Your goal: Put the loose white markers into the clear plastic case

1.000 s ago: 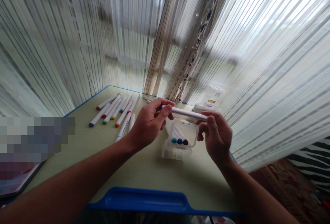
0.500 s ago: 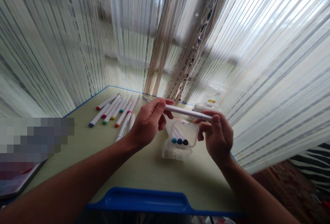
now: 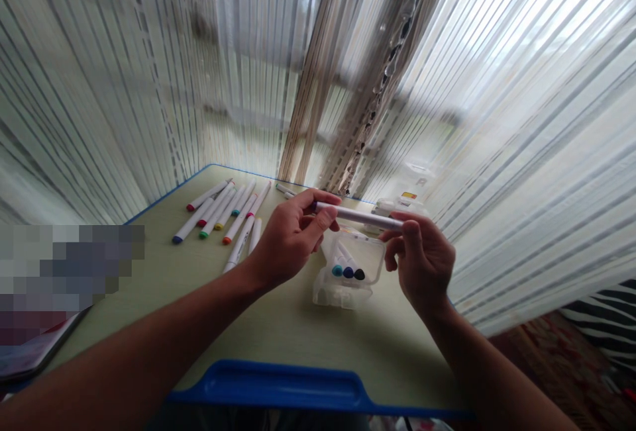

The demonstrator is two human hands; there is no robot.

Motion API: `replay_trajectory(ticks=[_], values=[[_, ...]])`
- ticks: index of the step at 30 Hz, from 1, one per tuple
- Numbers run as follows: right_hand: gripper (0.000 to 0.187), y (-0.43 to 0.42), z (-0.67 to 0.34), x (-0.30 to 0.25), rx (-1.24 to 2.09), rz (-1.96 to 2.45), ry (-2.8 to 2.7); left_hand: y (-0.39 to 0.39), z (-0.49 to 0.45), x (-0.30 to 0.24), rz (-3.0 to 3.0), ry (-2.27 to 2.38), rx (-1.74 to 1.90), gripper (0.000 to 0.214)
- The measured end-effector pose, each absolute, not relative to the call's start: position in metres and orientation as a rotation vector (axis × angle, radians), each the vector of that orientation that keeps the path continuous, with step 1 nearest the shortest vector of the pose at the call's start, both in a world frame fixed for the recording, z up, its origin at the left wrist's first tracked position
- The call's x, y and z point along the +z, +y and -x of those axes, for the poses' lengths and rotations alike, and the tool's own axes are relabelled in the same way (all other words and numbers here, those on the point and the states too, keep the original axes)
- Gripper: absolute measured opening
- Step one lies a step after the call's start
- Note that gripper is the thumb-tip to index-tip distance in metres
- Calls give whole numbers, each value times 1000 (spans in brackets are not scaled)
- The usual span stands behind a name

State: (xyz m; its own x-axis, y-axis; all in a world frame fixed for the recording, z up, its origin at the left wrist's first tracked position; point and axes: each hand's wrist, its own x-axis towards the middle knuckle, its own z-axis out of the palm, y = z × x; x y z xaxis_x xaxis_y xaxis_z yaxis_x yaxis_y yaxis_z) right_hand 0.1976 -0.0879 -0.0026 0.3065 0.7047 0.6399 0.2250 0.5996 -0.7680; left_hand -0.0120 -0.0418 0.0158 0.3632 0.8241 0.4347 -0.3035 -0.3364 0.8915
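A white marker (image 3: 365,215) is held level between my two hands, above the table. The fingers and thumb of my left hand (image 3: 293,229) pinch its left end, where a dark purple tip shows. My right hand (image 3: 422,252) grips the opposite end between thumb and fingers. Below the marker, a clear plastic case (image 3: 342,295) stands on the table with several markers in it; their teal, blue and black ends (image 3: 348,273) face me.
Several white markers with coloured ends (image 3: 213,216) lie loose on the table (image 3: 278,332) at left. Another clear case (image 3: 400,204) stands at the back right. A blue tray edge (image 3: 283,384) runs along the front; striped curtains (image 3: 248,73) hang behind.
My left thumb and fingers have shifted on the marker's left end, and its dark purple tip now shows. My right hand still grips the other end.
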Motion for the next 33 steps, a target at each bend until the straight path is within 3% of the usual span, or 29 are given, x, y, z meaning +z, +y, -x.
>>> replay_trajectory(ticks=[21,33], values=[[23,-92,-193,3,340,937,-1330,-38,14,12,-1532,523,1311,29],[22,-90,-195,0,474,869,-1299,-41,13,18,-1479,534,1331,37]])
